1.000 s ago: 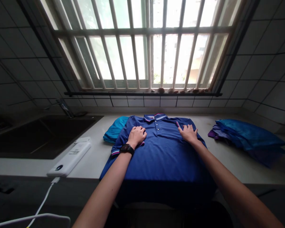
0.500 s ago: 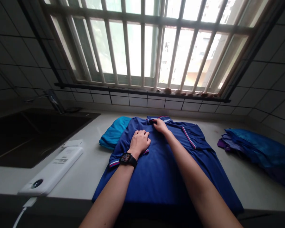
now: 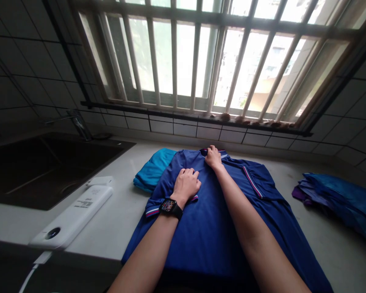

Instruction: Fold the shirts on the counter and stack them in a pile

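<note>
A dark blue polo shirt lies spread on the countertop, its lower edge hanging over the front. White and red stripes trim its sleeves and collar. My left hand rests on the left part of the chest, palm down, with slightly bent fingers apart; a black smartwatch is on that wrist. At the collar, my right hand has its fingers curled over the neck edge and closed on the fabric. The part of the collar under those fingers is hidden.
Folded teal cloth sits partly under the shirt's left side. A pile of blue and purple clothes lies at right. Left are a white power bank with a cable, a dark sink and a faucet. A barred window stands behind.
The view has shifted a little, moving the scene rightward. My right hand has moved slightly along the collar, its fingers now higher over the edge. My left hand stays on the chest.
</note>
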A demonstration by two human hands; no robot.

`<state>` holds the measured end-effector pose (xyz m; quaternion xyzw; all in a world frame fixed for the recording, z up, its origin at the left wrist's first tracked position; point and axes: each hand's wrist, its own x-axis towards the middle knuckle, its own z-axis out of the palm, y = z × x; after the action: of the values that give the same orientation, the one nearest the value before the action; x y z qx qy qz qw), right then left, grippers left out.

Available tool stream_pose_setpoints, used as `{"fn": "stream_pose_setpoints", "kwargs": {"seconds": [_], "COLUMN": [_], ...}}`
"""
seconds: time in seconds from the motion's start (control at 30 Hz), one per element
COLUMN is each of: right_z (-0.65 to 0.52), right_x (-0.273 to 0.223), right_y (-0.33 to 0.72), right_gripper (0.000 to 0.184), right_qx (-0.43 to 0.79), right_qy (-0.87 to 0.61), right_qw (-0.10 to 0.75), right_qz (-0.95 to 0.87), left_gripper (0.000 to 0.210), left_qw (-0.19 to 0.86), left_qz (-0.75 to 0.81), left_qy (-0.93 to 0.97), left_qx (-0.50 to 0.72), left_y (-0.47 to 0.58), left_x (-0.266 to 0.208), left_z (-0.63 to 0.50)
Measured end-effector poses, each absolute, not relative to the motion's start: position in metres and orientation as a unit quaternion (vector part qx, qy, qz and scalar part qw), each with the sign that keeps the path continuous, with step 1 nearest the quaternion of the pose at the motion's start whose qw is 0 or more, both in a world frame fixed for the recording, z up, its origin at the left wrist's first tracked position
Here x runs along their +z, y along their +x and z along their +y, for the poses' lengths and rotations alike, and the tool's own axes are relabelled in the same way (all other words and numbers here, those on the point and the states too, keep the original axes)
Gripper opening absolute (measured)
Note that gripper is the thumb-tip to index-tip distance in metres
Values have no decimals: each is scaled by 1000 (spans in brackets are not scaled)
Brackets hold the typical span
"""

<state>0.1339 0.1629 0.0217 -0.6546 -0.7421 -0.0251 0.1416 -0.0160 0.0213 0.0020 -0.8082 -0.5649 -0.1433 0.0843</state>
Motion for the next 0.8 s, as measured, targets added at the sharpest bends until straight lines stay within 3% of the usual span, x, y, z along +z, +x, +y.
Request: {"fn": "stream_pose_setpoints", "kwargs": {"seconds": [0.37, 0.47, 0.6, 0.7, 0.8], "right_z": [120, 115, 129, 147, 164], "right_x": [16, 19, 33, 43, 47], "right_y": [130, 133, 153, 174, 191], "right_gripper": [55, 49, 48, 63, 79], "right_qx": [-17, -14, -41, -50, -26], "right_qy": [-527, -515, -603, -642, -636], "right_qw": [51, 63, 125, 135, 89], "right_qz": [-848, -855, -787, -753, -766], "left_gripper": [31, 32, 30, 29, 30], "left_qw": [93, 93, 90, 91, 87], "left_qz": [-563, -564, -565, -566, -567], "left_qy": [-809, -809, -808, -807, -808], "left_qx": [-138, -140, -140, -139, -134], "left_y": [-16, -16, -16, -17, -17], "left_x": [2, 2, 2, 2, 3], "left_z": [23, 23, 23, 23, 23]}}
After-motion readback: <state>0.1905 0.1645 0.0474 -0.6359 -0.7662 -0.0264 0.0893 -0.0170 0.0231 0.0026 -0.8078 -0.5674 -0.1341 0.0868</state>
